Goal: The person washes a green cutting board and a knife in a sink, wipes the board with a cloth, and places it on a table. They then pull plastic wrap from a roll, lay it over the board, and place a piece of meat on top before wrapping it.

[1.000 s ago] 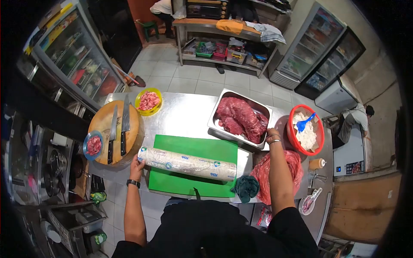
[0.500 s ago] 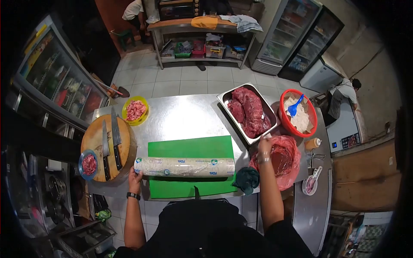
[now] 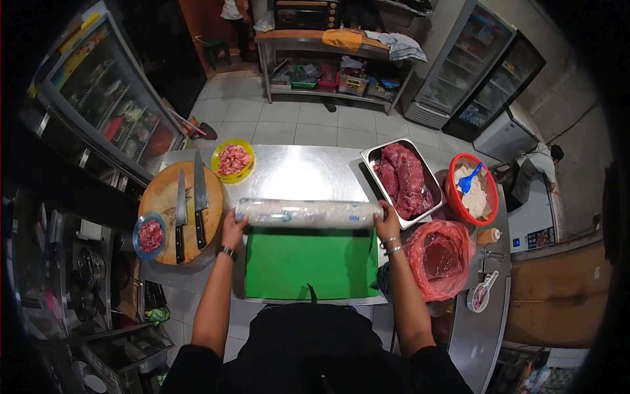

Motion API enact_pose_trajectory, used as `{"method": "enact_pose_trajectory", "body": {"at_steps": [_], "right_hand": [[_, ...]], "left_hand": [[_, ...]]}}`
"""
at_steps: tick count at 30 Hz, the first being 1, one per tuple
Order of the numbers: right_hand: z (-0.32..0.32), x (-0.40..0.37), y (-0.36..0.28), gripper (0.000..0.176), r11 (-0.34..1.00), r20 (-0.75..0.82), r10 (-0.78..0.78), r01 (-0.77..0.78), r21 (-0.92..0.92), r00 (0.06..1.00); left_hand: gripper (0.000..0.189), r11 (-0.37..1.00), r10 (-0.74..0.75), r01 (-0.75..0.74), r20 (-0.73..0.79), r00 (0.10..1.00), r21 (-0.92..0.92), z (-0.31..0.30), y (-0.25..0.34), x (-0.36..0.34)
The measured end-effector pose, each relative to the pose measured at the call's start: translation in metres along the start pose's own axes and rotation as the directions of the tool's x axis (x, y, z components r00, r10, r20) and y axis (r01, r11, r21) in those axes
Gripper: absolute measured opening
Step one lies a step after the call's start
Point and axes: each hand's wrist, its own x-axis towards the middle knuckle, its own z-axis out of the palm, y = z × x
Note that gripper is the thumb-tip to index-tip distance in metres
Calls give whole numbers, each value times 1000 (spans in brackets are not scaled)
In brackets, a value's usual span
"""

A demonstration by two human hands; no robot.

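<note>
Both ends of a long plastic-wrapped roll (image 3: 308, 214), whitish with blue printed logos, are in my hands. My left hand (image 3: 233, 230) grips its left end and my right hand (image 3: 387, 223) its right end, fingers closed around each. The roll lies level across the far edge of a green cutting board (image 3: 312, 266), overlapping that edge in this view. To the right of my right hand is a steel pan (image 3: 430, 211) with large pieces of raw red meat (image 3: 407, 180). An open pink plastic bag (image 3: 453, 233) with reddish contents sits beside my right wrist.
On the left, two knives (image 3: 200, 190) lie on a round wooden block (image 3: 157, 190) beside a blue bowl of meat (image 3: 151, 236). A yellow bowl (image 3: 246, 172) of cut meat stands farther back. At right are a red basket (image 3: 490, 197) with a blue scoop and a sauce bottle (image 3: 487, 236).
The roll has moved away from me to the board's far edge. My right hand has left the pink bag and taken the roll's right end. The whole view has shifted slightly.
</note>
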Motion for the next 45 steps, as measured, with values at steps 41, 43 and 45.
{"method": "enact_pose_trajectory", "body": {"at_steps": [41, 43, 45], "right_hand": [[26, 44, -91, 27, 875, 357, -381, 457, -158, 853], [30, 46, -87, 26, 798, 223, -546, 583, -154, 807], [20, 42, -95, 27, 831, 248, -503, 542, -125, 828]], "left_hand": [[10, 500, 529, -654, 397, 750, 568, 240, 128, -4], [19, 490, 511, -658, 423, 748, 571, 231, 129, -6], [30, 452, 468, -628, 432, 771, 633, 214, 117, -4]]}}
